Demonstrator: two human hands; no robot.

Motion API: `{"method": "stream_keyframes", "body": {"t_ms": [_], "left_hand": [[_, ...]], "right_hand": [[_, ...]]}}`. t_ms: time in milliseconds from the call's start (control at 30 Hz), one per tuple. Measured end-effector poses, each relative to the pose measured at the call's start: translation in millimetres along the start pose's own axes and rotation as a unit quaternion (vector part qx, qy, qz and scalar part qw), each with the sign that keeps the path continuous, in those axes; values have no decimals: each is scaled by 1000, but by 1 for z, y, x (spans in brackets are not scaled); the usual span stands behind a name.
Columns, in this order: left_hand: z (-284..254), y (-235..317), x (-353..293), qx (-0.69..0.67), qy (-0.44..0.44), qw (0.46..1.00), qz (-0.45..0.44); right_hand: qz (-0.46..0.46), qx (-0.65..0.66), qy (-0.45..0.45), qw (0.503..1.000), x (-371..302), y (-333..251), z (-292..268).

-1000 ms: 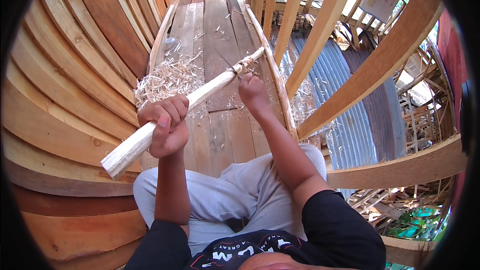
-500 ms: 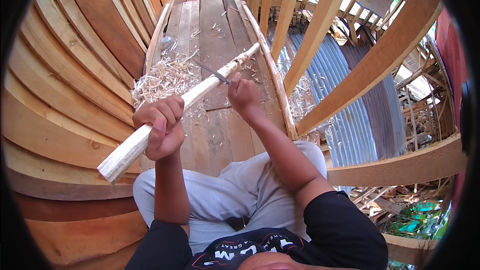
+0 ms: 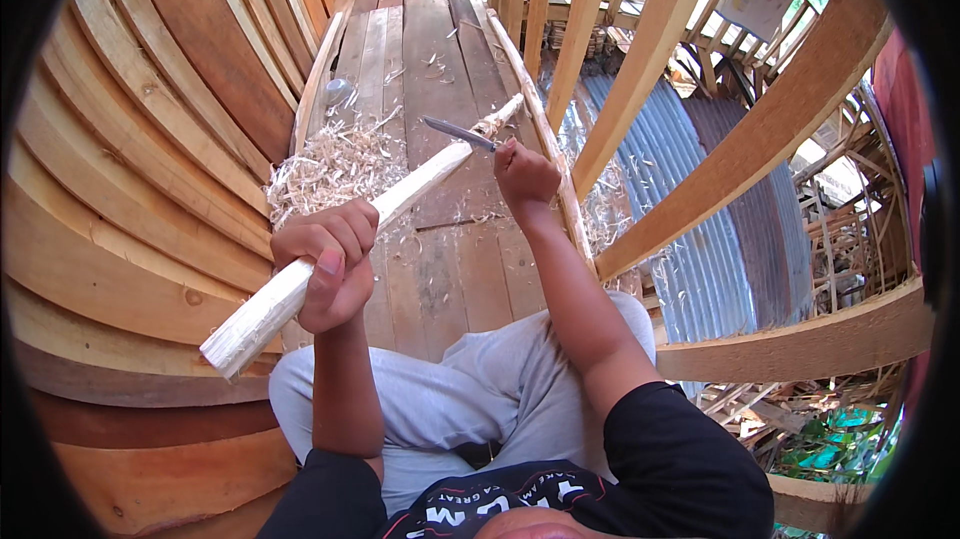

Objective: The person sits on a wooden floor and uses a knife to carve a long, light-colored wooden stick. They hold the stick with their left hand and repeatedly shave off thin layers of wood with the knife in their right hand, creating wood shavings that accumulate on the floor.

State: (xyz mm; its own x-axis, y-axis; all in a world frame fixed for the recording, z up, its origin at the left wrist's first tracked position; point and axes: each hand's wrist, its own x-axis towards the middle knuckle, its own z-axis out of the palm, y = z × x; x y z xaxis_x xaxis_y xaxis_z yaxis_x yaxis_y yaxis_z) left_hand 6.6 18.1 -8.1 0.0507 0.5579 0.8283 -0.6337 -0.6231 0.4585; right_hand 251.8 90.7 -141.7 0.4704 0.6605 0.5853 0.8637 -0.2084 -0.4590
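Note:
My left hand (image 3: 328, 264) is wrapped round the near part of a pale, peeled wooden stick (image 3: 425, 177). The stick slants from the lower left up to the right, where its far tip comes close to the edge strip; some darker, rough surface shows near that tip. In my right hand (image 3: 526, 175) is a knife (image 3: 458, 133), its handle mostly hidden by the fingers. The blade points left and lies across the stick's far part; whether it touches the wood I cannot tell.
Curly wood shavings (image 3: 335, 171) are heaped on the plank floor (image 3: 440, 284), beside a small round container (image 3: 338, 92). A board wall (image 3: 130, 159) rises on the left. At right, slanted railing slats (image 3: 655, 59) stand above a corrugated metal roof (image 3: 690, 229) lower down.
My right hand and the knife have moved to the right and slightly forward along the stick, toward its far end. My left hand and the stick have shifted only slightly.

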Motion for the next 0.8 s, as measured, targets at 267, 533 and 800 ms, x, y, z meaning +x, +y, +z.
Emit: {"method": "stream_keyframes", "body": {"t_ms": [267, 533, 800], "left_hand": [[-8, -3, -2, -25, 25, 999, 3], [-14, 0, -3, 0, 11, 1000, -19], [-16, -1, -3, 0, 16, 1000, -15]], "right_hand": [[200, 300, -114, 926, 9, 2, 14], [191, 406, -230, 864, 1, 3, 24], [170, 427, -259, 849, 0, -1, 13]]}}
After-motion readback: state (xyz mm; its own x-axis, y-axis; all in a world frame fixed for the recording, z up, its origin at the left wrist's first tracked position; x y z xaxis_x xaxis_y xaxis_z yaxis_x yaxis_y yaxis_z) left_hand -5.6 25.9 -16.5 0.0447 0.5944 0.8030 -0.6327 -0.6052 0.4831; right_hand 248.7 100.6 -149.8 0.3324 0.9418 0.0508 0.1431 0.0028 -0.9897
